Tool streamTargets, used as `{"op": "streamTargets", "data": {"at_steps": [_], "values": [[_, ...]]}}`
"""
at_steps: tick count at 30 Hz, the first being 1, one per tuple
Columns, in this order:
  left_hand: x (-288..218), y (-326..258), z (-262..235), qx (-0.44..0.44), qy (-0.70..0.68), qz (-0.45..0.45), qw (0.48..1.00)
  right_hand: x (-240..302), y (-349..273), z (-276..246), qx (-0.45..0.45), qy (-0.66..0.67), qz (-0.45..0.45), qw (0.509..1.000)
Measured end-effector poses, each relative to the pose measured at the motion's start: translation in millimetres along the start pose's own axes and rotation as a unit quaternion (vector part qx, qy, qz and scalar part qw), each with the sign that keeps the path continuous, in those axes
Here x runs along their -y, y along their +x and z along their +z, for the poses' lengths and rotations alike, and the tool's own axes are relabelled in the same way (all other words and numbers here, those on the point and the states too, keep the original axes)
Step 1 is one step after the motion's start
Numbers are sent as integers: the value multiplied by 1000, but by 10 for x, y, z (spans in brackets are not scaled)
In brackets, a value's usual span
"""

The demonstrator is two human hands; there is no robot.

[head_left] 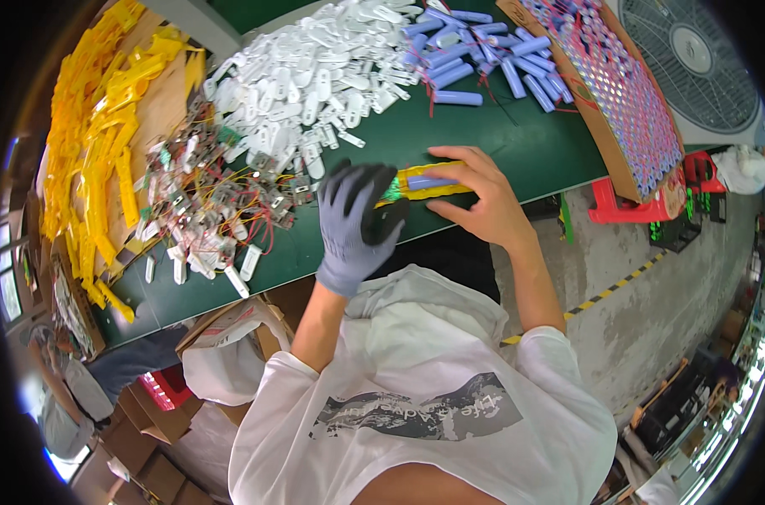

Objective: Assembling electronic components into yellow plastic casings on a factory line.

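Observation:
A yellow plastic casing (414, 194) lies level between my hands, close to the front edge of the green table. Inside it rests a purple cylindrical battery cell (424, 181), and something green, perhaps a small circuit board (391, 190), shows at the left end. My left hand (357, 219), in a grey glove with dark fingers, is closed on that left end. My bare right hand (490, 198) grips the right end, thumb on the near side and fingers on the far side, covering part of the casing.
Left of my hands lies a tangle of wired circuit boards (222, 198). Beyond are piles of white plastic pieces (315, 71), loose purple cells (458, 63) and yellow casings (104, 135). A cardboard box of wired cells (605, 101) and a fan (694, 55) stand at right.

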State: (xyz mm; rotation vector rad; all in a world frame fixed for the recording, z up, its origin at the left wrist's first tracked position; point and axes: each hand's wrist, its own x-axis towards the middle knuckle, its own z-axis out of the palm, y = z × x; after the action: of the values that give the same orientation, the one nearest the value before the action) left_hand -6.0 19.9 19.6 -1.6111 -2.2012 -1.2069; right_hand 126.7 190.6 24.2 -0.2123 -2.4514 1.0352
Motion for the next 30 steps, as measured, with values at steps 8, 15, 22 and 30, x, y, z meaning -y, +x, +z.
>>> {"op": "streamTargets", "data": {"at_steps": [8, 15, 22, 30], "values": [[-566, -606, -39, 116, -248, -259, 926, 78, -109, 211, -81, 37, 61, 994], [-300, -363, -67, -183, -565, -433, 678, 628, 7, 534, -73, 62, -40, 995], [-184, -284, -189, -273, -485, -391, 733, 344, 420, 290, 4, 169, 67, 983], [-37, -483, -176, -270, -562, -393, 676, 41, 785, 509, 68, -84, -8, 994]]}}
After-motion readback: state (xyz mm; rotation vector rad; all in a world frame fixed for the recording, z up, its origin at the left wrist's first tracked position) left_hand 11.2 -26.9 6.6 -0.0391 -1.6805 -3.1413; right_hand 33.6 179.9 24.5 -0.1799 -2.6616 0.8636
